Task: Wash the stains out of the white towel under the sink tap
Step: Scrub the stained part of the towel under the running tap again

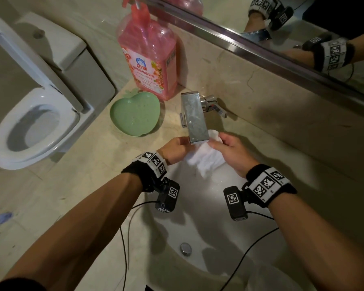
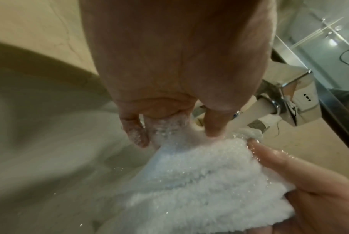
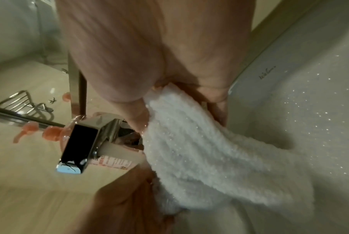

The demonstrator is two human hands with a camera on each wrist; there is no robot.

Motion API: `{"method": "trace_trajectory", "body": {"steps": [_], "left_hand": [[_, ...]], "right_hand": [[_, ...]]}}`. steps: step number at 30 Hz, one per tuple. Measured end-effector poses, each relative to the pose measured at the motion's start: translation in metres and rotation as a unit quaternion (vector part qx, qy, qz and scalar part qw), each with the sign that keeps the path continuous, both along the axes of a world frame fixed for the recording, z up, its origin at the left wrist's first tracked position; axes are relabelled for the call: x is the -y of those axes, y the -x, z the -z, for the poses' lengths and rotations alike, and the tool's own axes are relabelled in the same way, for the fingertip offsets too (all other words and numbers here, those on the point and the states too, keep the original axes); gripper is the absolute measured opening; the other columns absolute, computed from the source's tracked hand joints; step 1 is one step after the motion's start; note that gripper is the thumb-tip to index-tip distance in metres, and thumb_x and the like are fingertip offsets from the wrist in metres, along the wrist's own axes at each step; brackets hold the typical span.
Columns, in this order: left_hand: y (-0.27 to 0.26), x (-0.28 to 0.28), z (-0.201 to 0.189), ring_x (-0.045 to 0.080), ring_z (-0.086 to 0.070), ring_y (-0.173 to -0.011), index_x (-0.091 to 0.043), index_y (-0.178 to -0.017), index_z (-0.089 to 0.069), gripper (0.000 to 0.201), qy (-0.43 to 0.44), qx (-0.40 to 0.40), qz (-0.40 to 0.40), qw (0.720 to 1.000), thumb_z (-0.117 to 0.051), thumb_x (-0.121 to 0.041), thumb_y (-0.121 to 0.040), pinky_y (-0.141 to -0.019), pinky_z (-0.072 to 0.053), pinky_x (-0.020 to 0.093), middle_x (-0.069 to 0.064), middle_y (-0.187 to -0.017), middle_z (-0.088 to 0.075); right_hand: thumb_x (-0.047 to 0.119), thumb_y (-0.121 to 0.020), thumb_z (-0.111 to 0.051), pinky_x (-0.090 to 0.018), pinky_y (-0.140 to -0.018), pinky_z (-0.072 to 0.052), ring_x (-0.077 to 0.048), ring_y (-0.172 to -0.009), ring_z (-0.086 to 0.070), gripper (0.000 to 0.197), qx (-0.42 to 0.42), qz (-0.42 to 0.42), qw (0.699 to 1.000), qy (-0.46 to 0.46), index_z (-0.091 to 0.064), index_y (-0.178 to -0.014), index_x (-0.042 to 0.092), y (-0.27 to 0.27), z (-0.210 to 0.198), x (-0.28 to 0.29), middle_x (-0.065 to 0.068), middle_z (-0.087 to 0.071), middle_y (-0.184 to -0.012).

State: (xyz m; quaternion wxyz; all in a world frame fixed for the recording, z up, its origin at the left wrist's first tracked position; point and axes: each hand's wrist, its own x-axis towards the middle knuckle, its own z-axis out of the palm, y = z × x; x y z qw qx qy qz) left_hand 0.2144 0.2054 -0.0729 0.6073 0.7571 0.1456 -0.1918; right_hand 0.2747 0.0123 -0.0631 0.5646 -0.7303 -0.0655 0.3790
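Observation:
The white towel (image 1: 206, 159) is bunched between both hands just below the spout of the chrome tap (image 1: 194, 116), above the white sink basin (image 1: 208, 232). My left hand (image 1: 174, 151) grips its left side, and my right hand (image 1: 229, 153) grips its right side with the thumb on top. In the left wrist view the towel (image 2: 199, 182) is wet and fluffy, pinched by foamy left fingers (image 2: 135, 134). The right wrist view shows the towel (image 3: 209, 150) hanging from the right fingers beside the tap (image 3: 83, 139). No stain is visible.
A pink detergent pump bottle (image 1: 148, 57) and a green apple-shaped dish (image 1: 136, 113) stand on the beige counter left of the tap. A toilet (image 1: 34, 122) is at far left. A mirror (image 1: 303, 24) runs along the back wall. The drain plug (image 1: 186, 248) sits in the basin.

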Motion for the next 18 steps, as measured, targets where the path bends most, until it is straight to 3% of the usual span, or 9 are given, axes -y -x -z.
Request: {"method": "trace_trajectory", "body": {"steps": [2,4,6,9,10,13,16,18], "left_hand": [[0.002,-0.004,0.001,0.02,-0.068,-0.1,-0.015,-0.12,-0.065,0.024,-0.043,0.018,0.006,0.999,-0.054,-0.015,-0.098,-0.089,-0.055,0.036,0.007,-0.108,-0.073],[0.005,-0.008,-0.003,0.027,-0.065,-0.109,-0.015,-0.127,-0.061,0.029,-0.05,0.04,0.018,0.998,-0.052,-0.017,-0.1,-0.097,-0.051,0.048,0.006,-0.119,-0.069],[0.007,-0.012,-0.01,0.024,-0.064,-0.112,-0.013,-0.13,-0.058,0.03,-0.058,0.061,0.046,0.995,-0.052,-0.019,-0.1,-0.099,-0.049,0.049,0.005,-0.123,-0.067],[0.01,-0.018,-0.023,0.015,-0.06,-0.118,-0.014,-0.133,-0.057,0.034,-0.07,0.091,0.089,0.989,-0.052,-0.022,-0.1,-0.105,-0.046,0.04,0.001,-0.129,-0.064],[0.01,-0.02,-0.026,0.015,-0.059,-0.119,-0.014,-0.132,-0.058,0.034,-0.071,0.089,0.098,0.989,-0.053,-0.022,-0.1,-0.106,-0.045,0.039,0.001,-0.129,-0.064],[0.008,-0.025,-0.032,0.023,-0.06,-0.113,-0.008,-0.12,-0.062,0.024,-0.082,0.057,0.115,0.988,-0.053,-0.016,-0.099,-0.104,-0.044,0.04,0.007,-0.12,-0.066],[0.008,-0.028,-0.027,0.018,-0.054,-0.085,-0.017,-0.101,-0.055,0.008,-0.112,0.043,0.086,0.989,-0.054,-0.011,-0.095,-0.085,-0.045,0.036,-0.004,-0.089,-0.058],[0.008,-0.026,-0.021,0.017,-0.05,-0.083,-0.019,-0.102,-0.05,0.013,-0.142,0.026,0.074,0.987,-0.055,-0.012,-0.093,-0.078,-0.044,0.032,-0.008,-0.084,-0.052]], "right_hand": [[0.038,-0.088,-0.067,-0.051,-0.098,-0.053,-0.026,-0.105,-0.07,0.03,0.009,-0.006,1.0,0.026,-0.07,-0.112,0.02,0.001,0.002,-0.001,-0.006,-0.075,-0.107],[0.045,-0.071,-0.069,-0.056,-0.093,-0.055,-0.036,-0.102,-0.07,0.051,0.031,-0.037,0.996,0.073,-0.069,-0.107,0.009,0.002,0.005,-0.004,-0.017,-0.073,-0.105],[0.05,-0.058,-0.07,-0.056,-0.091,-0.056,-0.035,-0.1,-0.07,0.062,0.045,-0.076,0.992,0.091,-0.072,-0.104,0.009,0.004,0.004,-0.01,-0.016,-0.074,-0.103],[0.037,-0.065,-0.08,-0.04,-0.096,-0.054,-0.014,-0.106,-0.07,0.052,0.023,-0.088,0.995,0.033,-0.072,-0.116,0.026,0.004,0.002,-0.023,0.006,-0.076,-0.11],[0.03,-0.067,-0.082,-0.04,-0.101,-0.051,-0.011,-0.11,-0.068,0.052,0.013,-0.083,0.996,0.022,-0.071,-0.118,0.028,0.003,0.001,-0.028,0.009,-0.075,-0.114],[0.027,-0.068,-0.081,-0.042,-0.1,-0.051,-0.013,-0.109,-0.067,0.045,0.024,-0.087,0.995,0.039,-0.073,-0.112,0.031,0.001,0.004,-0.039,0.01,-0.075,-0.109],[0.031,-0.074,-0.079,-0.037,-0.092,-0.052,-0.013,-0.103,-0.068,0.026,0.042,-0.065,0.996,0.053,-0.073,-0.098,0.034,-0.001,0.004,-0.043,0.012,-0.075,-0.098],[0.029,-0.083,-0.075,-0.039,-0.095,-0.052,-0.013,-0.106,-0.068,0.021,0.048,-0.039,0.997,0.055,-0.07,-0.102,0.036,-0.003,0.003,-0.039,0.013,-0.075,-0.102]]}}
